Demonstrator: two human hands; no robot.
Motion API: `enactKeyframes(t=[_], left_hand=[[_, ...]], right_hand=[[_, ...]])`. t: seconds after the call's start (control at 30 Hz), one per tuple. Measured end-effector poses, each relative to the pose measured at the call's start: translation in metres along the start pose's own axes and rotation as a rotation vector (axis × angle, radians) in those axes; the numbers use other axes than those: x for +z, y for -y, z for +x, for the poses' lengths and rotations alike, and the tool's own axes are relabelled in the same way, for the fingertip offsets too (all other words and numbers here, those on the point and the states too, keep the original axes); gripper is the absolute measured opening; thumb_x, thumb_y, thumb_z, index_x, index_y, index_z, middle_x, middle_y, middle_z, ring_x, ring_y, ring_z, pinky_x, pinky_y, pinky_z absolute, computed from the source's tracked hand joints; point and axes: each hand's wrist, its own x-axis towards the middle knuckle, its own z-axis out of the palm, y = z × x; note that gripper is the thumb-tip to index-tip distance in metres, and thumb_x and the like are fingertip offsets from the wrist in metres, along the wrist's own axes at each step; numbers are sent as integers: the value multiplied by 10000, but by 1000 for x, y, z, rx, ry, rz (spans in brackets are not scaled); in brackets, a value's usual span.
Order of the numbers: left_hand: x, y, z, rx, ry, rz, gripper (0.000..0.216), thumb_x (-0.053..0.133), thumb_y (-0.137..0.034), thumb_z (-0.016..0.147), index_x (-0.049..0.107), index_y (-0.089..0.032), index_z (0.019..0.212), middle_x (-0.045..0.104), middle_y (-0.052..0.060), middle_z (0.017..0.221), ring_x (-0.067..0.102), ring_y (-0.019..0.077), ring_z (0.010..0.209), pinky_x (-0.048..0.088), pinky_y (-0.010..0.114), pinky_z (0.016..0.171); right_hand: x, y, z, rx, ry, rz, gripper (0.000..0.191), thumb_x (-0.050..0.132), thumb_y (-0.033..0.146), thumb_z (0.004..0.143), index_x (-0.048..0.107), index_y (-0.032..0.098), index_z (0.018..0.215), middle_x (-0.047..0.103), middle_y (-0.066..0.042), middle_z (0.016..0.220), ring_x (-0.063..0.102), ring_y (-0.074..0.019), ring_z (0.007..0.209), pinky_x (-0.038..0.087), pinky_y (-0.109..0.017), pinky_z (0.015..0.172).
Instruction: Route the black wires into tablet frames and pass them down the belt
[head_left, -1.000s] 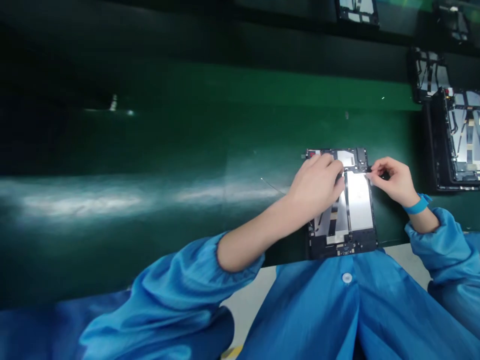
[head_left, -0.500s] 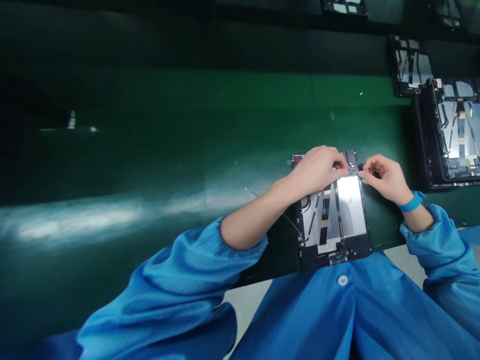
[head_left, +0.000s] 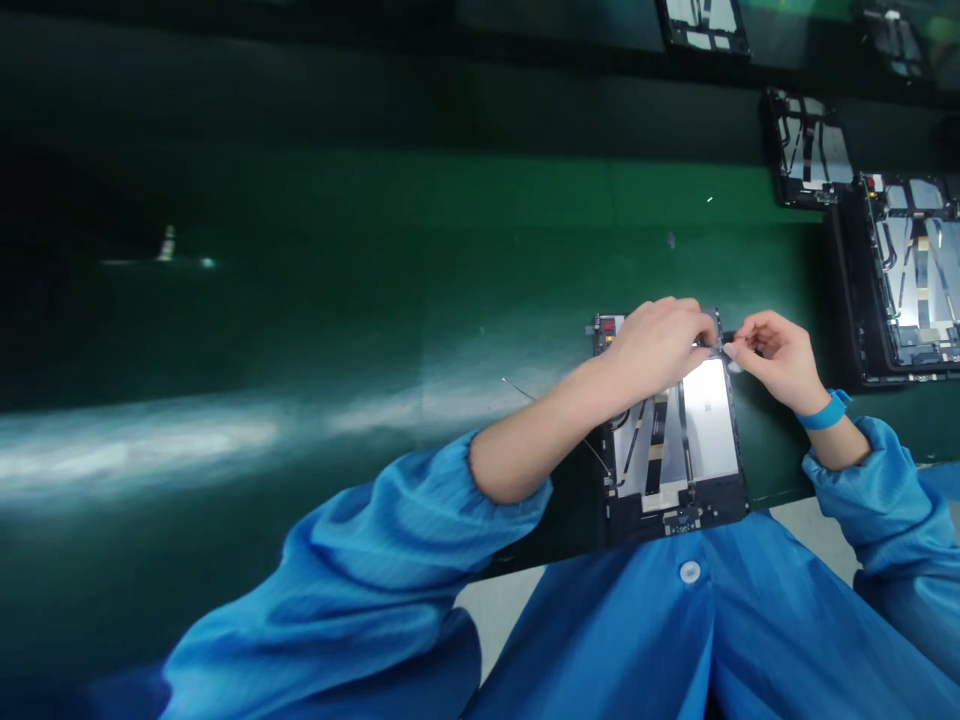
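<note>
An opened tablet (head_left: 709, 420), with silver battery panels and dark ribbon cables, lies near the table edge in front of me. My left hand (head_left: 667, 335) reaches across its upper part, thumb and forefinger closed together at the upper right edge. Just outside that same edge, my right hand (head_left: 776, 358) is closed in a pinch, its fingertips close to the left ones. Whatever is between the fingers of either hand is too small to make out. A thin wire (head_left: 517, 388) runs from the tablet's left side, passing beneath my left forearm.
On the right stands a dark stack of opened tablets (head_left: 922, 270). Behind it sits another opened tablet (head_left: 814, 145), and one more device (head_left: 703, 25) is at the top. The green table (head_left: 337, 300) carries a small white scrap (head_left: 709, 199).
My left hand has slid a little right across the tablet, uncovering more of its upper left corner. The right hand has barely moved. The whole view has shifted slightly.
</note>
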Motion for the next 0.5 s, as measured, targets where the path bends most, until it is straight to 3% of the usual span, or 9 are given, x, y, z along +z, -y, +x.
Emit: enactKeyframes(t=[0.1, 0.3, 0.5], left_hand=[[2, 3, 2, 98, -40, -79, 161, 653, -209, 929, 807, -180, 967, 756, 94, 1002, 698, 268, 986, 522, 394, 895], [5, 6, -1, -108, -87, -47, 180, 609, -178, 896, 784, -171, 857, 733, 95, 887, 670, 271, 907, 515, 414, 847], [11, 10, -3, -84, -118, -24, 184, 614, -188, 889, 795, -184, 857, 754, 90, 881, 669, 273, 907, 509, 411, 820]], right_hand=[[7, 3, 3, -1, -41, 37, 406, 874, 549, 779, 616, 247, 864, 680, 6, 785, 628, -157, 707, 540, -319, 674], [12, 0, 10, 96, 57, 82, 398, 893, 463, 732, 626, 233, 915, 644, 11, 819, 601, -135, 711, 517, -281, 644], [9, 2, 11, 184, 96, 108, 490, 989, 466, 632, 649, 215, 881, 654, 15, 826, 588, -119, 705, 515, -272, 657]])
